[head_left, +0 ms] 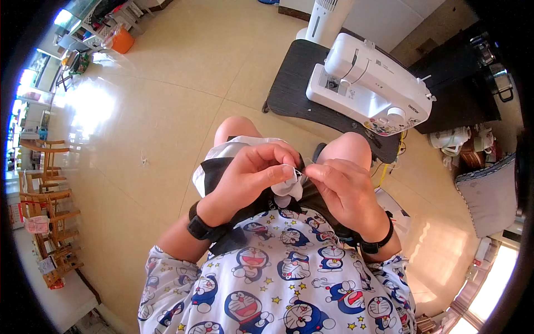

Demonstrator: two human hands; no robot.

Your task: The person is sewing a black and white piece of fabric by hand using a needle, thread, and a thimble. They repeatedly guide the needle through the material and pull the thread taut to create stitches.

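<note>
Above my lap, my left hand (261,170) is closed in a pinch on a small piece of white cloth (295,191) that hangs below the fingertips. My right hand (340,186) is right beside it, thumb and fingers pressed together. What it pinches is too small to make out; a thin white strand (299,172) shows between the two hands' fingertips. More white and black fabric (203,177) lies over my left thigh, partly under the left hand and wrist.
A white sewing machine (372,83) stands on a low black table (292,69) ahead to the right. Behind it rises a white tower-shaped appliance (328,19). Wooden chairs (47,195) line the far left, with an orange bin (119,40) farther off. A grey cushioned seat (489,195) is at the right.
</note>
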